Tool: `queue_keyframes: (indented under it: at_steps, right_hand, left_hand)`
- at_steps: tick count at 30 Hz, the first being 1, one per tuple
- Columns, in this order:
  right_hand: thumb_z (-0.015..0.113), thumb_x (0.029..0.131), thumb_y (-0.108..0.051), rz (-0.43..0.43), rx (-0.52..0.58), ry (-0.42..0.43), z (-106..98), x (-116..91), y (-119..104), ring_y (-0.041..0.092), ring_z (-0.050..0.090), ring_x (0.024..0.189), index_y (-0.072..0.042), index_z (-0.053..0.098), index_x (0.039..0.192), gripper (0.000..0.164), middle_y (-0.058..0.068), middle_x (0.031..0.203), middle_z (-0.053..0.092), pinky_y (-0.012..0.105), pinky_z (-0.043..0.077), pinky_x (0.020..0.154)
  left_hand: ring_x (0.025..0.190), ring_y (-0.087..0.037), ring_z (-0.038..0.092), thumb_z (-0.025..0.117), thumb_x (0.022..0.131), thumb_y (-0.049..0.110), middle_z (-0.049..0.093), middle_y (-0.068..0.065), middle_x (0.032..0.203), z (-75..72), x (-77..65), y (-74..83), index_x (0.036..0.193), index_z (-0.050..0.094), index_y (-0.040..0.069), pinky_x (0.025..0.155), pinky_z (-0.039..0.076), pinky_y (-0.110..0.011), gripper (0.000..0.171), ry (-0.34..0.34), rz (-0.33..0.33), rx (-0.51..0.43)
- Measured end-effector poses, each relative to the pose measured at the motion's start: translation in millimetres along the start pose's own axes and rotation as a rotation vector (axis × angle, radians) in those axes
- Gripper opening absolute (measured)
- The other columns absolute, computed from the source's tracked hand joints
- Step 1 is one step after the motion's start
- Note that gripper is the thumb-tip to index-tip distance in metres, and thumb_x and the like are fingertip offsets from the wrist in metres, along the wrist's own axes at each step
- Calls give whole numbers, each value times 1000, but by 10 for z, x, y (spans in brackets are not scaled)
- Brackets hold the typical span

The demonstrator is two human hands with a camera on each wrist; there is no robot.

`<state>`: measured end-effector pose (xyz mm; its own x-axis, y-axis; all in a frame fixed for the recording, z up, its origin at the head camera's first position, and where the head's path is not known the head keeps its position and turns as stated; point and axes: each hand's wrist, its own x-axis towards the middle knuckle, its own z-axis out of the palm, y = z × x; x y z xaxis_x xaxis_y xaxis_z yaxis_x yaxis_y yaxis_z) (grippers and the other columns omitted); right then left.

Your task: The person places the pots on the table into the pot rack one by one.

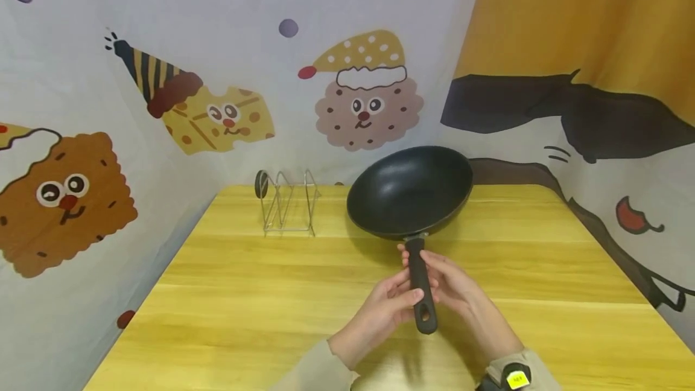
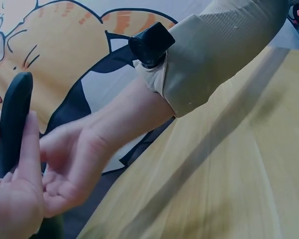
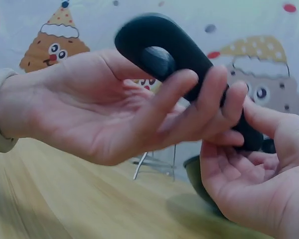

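A black frying pan (image 1: 409,189) is held up over the table, bowl tipped toward me and its handle (image 1: 419,282) pointing back at me. My left hand (image 1: 388,303) grips the handle near its holed end, thumb on top and fingers underneath. Closer to the pan, my right hand (image 1: 453,285) pinches the handle from the right side, its fingertips showing on the far side. In the right wrist view, the fingers of the left hand (image 3: 104,109) curl under the handle, and the right hand (image 3: 259,174) holds it farther along.
A wire rack (image 1: 288,204) with a round dark disc at its left end stands at the table's back left. The wooden table (image 1: 244,300) ends at a printed cloth (image 1: 217,17) hanging behind and along both sides. A black wrist camera (image 2: 152,45) sits on the right sleeve.
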<state>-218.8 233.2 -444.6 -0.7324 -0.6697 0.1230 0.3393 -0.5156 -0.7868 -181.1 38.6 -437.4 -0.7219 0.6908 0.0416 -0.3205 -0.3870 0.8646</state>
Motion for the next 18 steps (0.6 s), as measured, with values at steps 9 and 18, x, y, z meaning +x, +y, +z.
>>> queue_keyframes:
  at_steps: [9,18]
  right_hand:
    - [44,106,-13,-40,-426,287,317,55,-101,8,68,102,-8,59,127,26,-6,109,72,24,55,93]
    - [56,102,-18,-95,-858,488,477,80,-130,9,69,98,13,53,127,40,10,108,70,25,56,91]
  left_hand:
    - [110,-13,68,56,101,15,63,-14,133,-172,-113,197,153,34,0,94,57,-31,59,-124,-57,109]
    - [98,-26,73,72,91,11,68,-16,121,-102,-144,402,138,55,0,79,63,-33,51,122,-76,533]
